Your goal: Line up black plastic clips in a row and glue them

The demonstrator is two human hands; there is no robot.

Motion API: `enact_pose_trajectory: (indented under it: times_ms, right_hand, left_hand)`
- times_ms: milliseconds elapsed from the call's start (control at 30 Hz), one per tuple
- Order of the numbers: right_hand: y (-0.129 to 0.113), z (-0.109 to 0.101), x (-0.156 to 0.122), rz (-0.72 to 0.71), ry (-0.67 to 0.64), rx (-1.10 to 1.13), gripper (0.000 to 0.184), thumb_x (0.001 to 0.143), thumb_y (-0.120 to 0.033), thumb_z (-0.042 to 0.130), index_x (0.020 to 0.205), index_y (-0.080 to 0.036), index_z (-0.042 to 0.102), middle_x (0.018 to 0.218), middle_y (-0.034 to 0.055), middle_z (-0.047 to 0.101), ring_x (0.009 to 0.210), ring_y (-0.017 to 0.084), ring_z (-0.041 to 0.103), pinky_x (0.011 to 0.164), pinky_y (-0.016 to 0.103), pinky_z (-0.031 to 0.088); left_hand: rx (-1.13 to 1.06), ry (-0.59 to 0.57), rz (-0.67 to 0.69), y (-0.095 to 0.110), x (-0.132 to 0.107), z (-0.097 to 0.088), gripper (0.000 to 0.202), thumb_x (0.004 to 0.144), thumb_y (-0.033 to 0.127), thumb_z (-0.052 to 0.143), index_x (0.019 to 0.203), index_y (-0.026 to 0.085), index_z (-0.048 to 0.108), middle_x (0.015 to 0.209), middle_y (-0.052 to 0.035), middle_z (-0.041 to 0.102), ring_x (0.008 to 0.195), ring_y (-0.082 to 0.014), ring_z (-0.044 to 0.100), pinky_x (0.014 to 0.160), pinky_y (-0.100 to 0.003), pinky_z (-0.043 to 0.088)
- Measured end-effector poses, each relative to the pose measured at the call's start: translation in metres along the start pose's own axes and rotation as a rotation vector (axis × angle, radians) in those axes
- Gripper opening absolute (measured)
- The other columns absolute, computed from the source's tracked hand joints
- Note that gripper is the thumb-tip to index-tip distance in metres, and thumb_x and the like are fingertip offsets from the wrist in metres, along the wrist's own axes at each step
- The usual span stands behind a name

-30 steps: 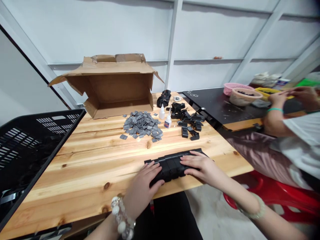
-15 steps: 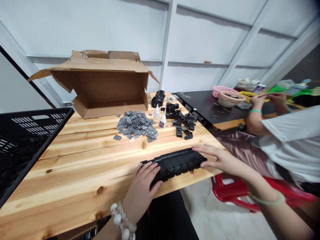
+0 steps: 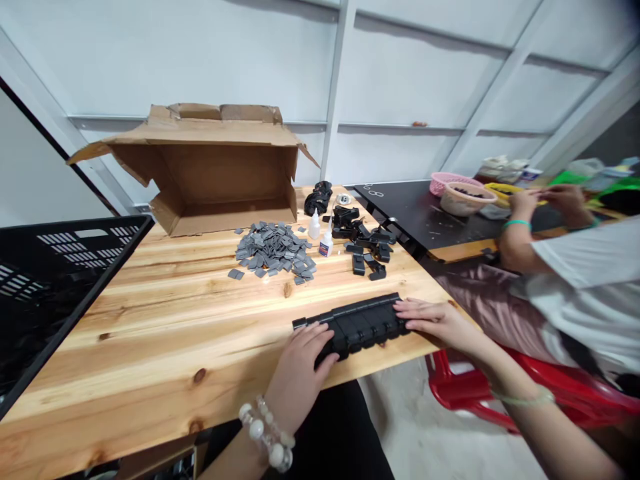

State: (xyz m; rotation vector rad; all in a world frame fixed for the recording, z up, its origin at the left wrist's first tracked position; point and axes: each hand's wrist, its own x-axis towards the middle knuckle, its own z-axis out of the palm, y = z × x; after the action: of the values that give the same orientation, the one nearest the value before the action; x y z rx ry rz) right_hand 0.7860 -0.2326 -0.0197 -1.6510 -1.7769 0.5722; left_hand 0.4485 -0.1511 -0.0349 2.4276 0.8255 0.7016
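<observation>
Near the table's front edge lies a row of black plastic parts (image 3: pixel 367 323), lined up side by side. My left hand (image 3: pixel 305 363) grips the left end, its fingers over the top and the thumb at the near side. At the opposite end, my right hand (image 3: pixel 433 320) is closed against the row, with fingers on its top. Beyond it are loose black plastic pieces (image 3: pixel 359 263) in a heap, and a pile of flat grey pieces (image 3: pixel 274 248). Two small white squeeze bottles (image 3: pixel 326 244) stand between these heaps, one with a label.
An open cardboard box (image 3: pixel 225 180) lies on its side at the back. A black plastic crate (image 3: pixel 75 267) stands at left. To the right, a co-worker (image 3: pixel 575 280) sits at a dark table (image 3: pixel 400 200) with baskets (image 3: pixel 465 203). A red stool (image 3: pixel 465 387) is below.
The row of black parts has shifted slightly right under my left hand. My right hand has come from apart beside the right end onto it, its fingers closer together.
</observation>
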Motion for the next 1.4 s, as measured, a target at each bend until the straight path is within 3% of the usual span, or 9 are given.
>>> enact_pose_trajectory:
  times_ms: [200,367,767,1033,1133,1233,1267,1333,1400]
  right_hand:
    - [0.02,-0.018,-0.015,0.048,0.075,-0.03,0.042,0.078,-0.06,0.068,0.098,-0.025,0.078,0.114,0.0097,0.07,0.111,0.032,0.066,0.109,0.053,0.043]
    - [0.03,-0.027,-0.026,0.097,0.119,-0.005,0.046,0.077,-0.061,0.069,0.1,-0.023,0.078,0.114,0.0106,0.07,0.112,0.034,0.064,0.105,0.053,0.047]
    - [0.013,-0.006,-0.018,0.029,0.135,0.005,0.04,0.082,-0.054,0.068,0.101,-0.021,0.078,0.11,0.0094,0.072,0.112,0.033,0.065,0.105,0.051,0.049]
    - [0.02,-0.009,-0.012,-0.015,0.111,-0.067,0.039,0.082,-0.055,0.066,0.097,-0.021,0.079,0.11,0.0106,0.072,0.109,0.031,0.067,0.103,0.049,0.051]
    - [0.01,-0.018,-0.01,-0.054,0.1,-0.161,0.039,0.08,-0.052,0.069,0.101,-0.021,0.078,0.115,0.0117,0.071,0.112,0.032,0.066,0.103,0.051,0.051]
    - [-0.013,-0.022,-0.014,-0.138,0.146,-0.268,0.036,0.083,-0.046,0.068,0.111,-0.024,0.074,0.125,0.01,0.067,0.119,0.032,0.061,0.104,0.053,0.049]
    - [-0.023,-0.019,-0.017,-0.179,0.148,-0.296,0.033,0.085,-0.043,0.066,0.113,-0.026,0.073,0.127,0.009,0.065,0.121,0.031,0.06,0.104,0.052,0.049]
    - [-0.043,-0.002,-0.022,-0.272,0.097,-0.341,0.031,0.089,-0.036,0.061,0.118,-0.029,0.07,0.132,0.0066,0.062,0.125,0.03,0.057,0.105,0.049,0.049]
    - [-0.064,0.029,-0.022,-0.374,0.088,-0.333,0.033,0.09,-0.034,0.058,0.122,-0.032,0.068,0.135,0.0052,0.061,0.127,0.03,0.055,0.104,0.045,0.052]
  left_hand:
    - [-0.09,0.005,-0.053,0.021,0.023,0.025,0.029,0.089,0.024,0.065,0.118,0.019,0.066,0.13,-0.0083,0.065,0.124,-0.0268,0.058,0.112,-0.056,0.042]
    - [-0.126,-0.036,-0.053,0.03,0.039,0.033,0.029,0.088,0.021,0.067,0.118,0.017,0.068,0.13,-0.0096,0.064,0.126,-0.028,0.056,0.112,-0.055,0.04]
    - [-0.112,-0.061,-0.091,0.013,0.036,0.003,0.028,0.086,0.021,0.069,0.114,0.02,0.071,0.127,-0.0074,0.066,0.125,-0.0276,0.058,0.11,-0.051,0.043]
    - [-0.103,-0.039,-0.1,0.021,0.034,0.004,0.028,0.087,0.021,0.067,0.115,0.021,0.069,0.128,-0.0068,0.066,0.125,-0.0249,0.057,0.115,-0.048,0.038]
    - [-0.099,0.022,-0.072,0.015,0.026,-0.02,0.03,0.092,0.029,0.061,0.12,0.022,0.066,0.132,-0.0055,0.064,0.129,-0.0237,0.054,0.119,-0.048,0.031]
    - [-0.081,0.203,-0.125,-0.015,0.0,-0.073,0.033,0.096,0.039,0.049,0.118,0.021,0.067,0.132,-0.0055,0.064,0.129,-0.0234,0.053,0.12,-0.047,0.029]
    - [-0.067,0.323,-0.19,-0.029,-0.015,-0.095,0.035,0.095,0.043,0.049,0.113,0.02,0.069,0.128,-0.0064,0.066,0.124,-0.0237,0.057,0.115,-0.043,0.037]
    - [0.009,0.462,-0.444,-0.062,-0.049,-0.142,0.04,0.092,0.049,0.052,0.116,0.021,0.068,0.129,-0.0057,0.065,0.124,-0.0252,0.057,0.112,-0.04,0.041]
    - [0.187,0.532,-0.71,-0.095,-0.087,-0.189,0.045,0.091,0.051,0.05,0.12,0.021,0.066,0.131,-0.0054,0.064,0.126,-0.0273,0.055,0.111,-0.039,0.041]
